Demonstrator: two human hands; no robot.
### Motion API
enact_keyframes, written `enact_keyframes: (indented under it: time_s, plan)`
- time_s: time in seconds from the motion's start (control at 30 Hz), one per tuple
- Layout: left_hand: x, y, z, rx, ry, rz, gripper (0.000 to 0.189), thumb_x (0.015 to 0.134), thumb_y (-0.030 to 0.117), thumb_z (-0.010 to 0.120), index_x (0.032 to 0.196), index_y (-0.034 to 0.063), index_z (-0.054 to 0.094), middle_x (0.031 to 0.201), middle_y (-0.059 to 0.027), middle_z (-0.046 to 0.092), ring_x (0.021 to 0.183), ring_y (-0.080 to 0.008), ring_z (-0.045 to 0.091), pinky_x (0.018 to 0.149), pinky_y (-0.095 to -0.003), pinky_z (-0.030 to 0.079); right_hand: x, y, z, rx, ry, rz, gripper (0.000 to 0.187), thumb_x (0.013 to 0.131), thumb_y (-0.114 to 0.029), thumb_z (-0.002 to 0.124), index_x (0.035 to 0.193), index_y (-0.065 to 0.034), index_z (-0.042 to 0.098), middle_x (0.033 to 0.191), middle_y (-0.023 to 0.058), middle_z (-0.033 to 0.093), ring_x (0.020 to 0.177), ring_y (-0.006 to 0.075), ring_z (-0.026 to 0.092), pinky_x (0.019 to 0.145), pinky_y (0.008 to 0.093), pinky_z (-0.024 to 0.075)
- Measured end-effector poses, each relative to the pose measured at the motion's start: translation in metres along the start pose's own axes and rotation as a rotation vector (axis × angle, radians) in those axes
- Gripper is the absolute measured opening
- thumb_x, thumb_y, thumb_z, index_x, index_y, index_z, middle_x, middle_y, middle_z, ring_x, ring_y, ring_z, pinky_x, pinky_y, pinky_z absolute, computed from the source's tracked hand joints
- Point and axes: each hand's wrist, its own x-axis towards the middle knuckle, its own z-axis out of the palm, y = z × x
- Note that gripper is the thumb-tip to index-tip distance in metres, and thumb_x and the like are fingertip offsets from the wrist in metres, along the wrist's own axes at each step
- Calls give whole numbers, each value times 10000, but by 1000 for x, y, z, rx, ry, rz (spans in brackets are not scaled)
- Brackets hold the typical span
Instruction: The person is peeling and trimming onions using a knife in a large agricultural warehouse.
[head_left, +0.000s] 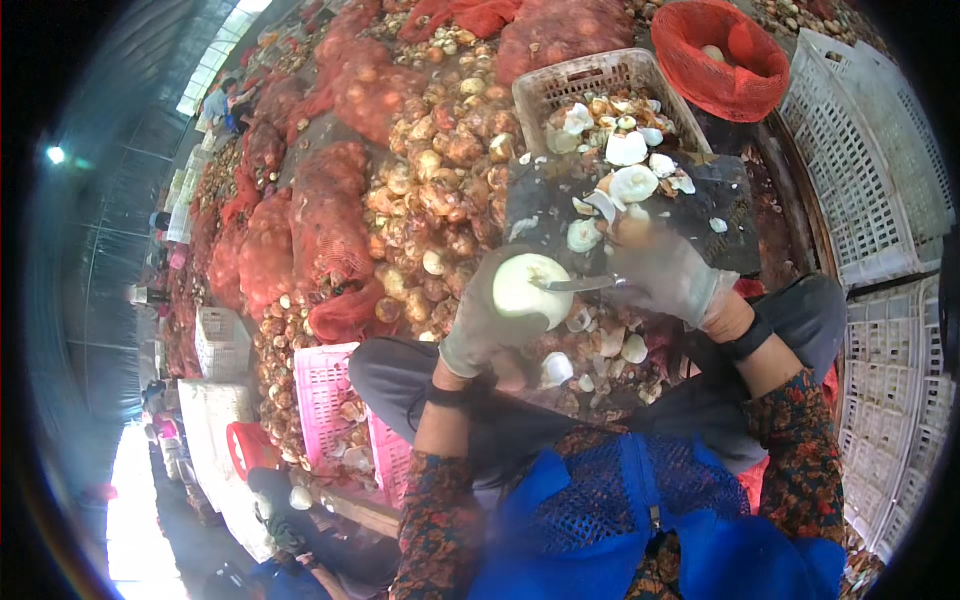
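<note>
My gloved left hand (484, 315) holds a peeled, pale onion (529, 289) above my lap. In my gloved right hand (660, 270) is a small knife, its handle hidden by my fingers. The knife's blade (581, 284) points left, and its tip meets the top of the onion. Just beyond my hands lies a dark board (720, 195) scattered with cut pieces and layers of onion (632, 184). More white scraps (556, 369) and skins lie below the onion, between my legs.
Unpeeled onions (435, 180) are heaped ahead to the left, beside filled red mesh sacks (330, 210). A crate (600, 71) of peelings adjoins the board. A red net-lined basket (720, 60) and white crates (855, 165) stand right. Left are pink crates (326, 397) and a co-worker's hand (285, 534).
</note>
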Motion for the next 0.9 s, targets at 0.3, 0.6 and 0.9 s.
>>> enact_keyframes:
  time_s: [0.3,0.6,0.9]
  plan:
    - [-17,-18,-3,-491,-268,-288,937,626,322,874,1392,-27,463,1290,-162,612,1155,-281,637,1013,-410,510,-6,19,21,-120,-63,-109,300,771,-363,741,948,-148,629,805,79,598,773,295,625,701,450,499]
    - [-30,-17,28,-546,-108,-194,975,625,348,865,1428,-3,436,1322,-152,583,1202,-272,603,1017,-395,499,1,13,-9,446,90,421,273,933,-232,665,1111,-24,663,938,152,693,811,329,652,753,392,517]
    - [-17,-7,10,-244,22,-60,895,659,305,845,1399,-2,445,1269,-149,606,1157,-251,618,981,-379,518,-12,8,-2,188,-106,31,355,838,-343,734,1044,-56,693,870,164,674,809,369,646,717,439,497]
